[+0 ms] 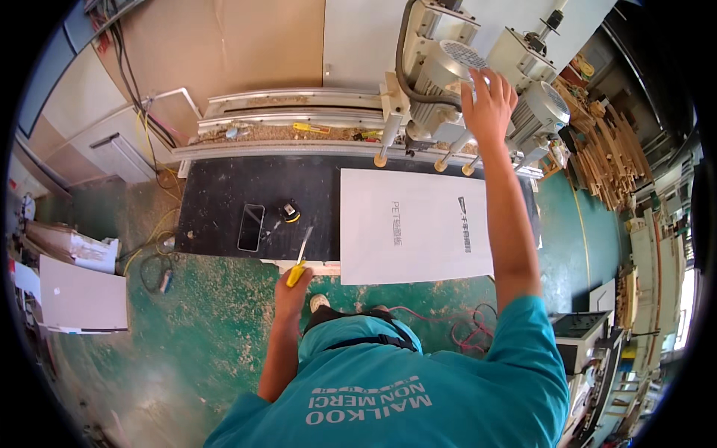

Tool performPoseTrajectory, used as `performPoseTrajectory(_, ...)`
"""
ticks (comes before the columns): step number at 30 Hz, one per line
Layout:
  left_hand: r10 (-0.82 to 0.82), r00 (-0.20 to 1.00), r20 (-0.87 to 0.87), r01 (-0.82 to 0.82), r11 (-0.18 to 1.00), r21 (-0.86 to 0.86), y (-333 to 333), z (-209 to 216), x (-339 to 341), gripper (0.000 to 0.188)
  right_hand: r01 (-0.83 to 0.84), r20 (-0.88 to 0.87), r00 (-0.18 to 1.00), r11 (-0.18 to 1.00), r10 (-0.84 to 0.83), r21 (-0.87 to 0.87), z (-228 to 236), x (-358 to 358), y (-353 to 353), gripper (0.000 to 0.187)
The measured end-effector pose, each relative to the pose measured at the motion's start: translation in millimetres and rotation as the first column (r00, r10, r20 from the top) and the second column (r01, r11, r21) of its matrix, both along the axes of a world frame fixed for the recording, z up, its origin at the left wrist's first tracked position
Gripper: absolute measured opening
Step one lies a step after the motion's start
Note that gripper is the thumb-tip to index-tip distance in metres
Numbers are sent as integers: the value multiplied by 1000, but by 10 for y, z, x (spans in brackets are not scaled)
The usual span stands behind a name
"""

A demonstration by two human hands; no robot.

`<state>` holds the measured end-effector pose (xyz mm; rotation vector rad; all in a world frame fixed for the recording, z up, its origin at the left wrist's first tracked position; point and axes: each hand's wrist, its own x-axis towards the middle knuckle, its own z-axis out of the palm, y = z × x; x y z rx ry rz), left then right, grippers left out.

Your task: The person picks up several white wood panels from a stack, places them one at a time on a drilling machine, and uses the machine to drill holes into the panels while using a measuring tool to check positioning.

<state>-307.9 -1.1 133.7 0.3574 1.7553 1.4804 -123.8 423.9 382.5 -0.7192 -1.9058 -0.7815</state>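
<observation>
My left hand [290, 295] is closed around the yellow handle of a utility knife [296, 274], its blade out and pointing toward the black table [209, 201]. Raised at the far right, my right hand [489, 104] has its fingers apart and holds nothing. It appears in front of a grey motor [439, 78] of the machine; whether it touches it I cannot tell. A white panel [429, 231] with dark print lies on the table's right part, below my right forearm, its near edge sticking out. On the left part lie a phone [252, 228] and a small black-and-yellow tape measure [290, 213].
Behind the table runs a metal rail [291, 97] with sawdust and another yellow knife [310, 128] on it. Machine rods with round feet [381, 160] stand at the table's far edge. Cables [157, 254] trail at left, a pink hose [467, 332] at right. Wood strips [616, 157] are piled far right.
</observation>
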Motion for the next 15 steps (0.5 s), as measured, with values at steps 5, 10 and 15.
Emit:
performPoseTrajectory(5, -254, 942, 219, 178, 932, 316, 654, 61, 364, 47, -341, -167, 917, 495, 363, -799, -1444, 175, -1546, 50)
performPoseTrajectory(10, -895, 417, 157, 626, 408, 665, 1025, 91, 1029, 92, -841, -772, 527, -88, -355, -533, -2385, 679, -2983, 65)
performPoseTrajectory(15, -739, 115, -663, 922, 327, -205, 1610, -784, 1011, 42, -400, -226, 842, -286, -490, -871, -2453, 1813, -3022, 32)
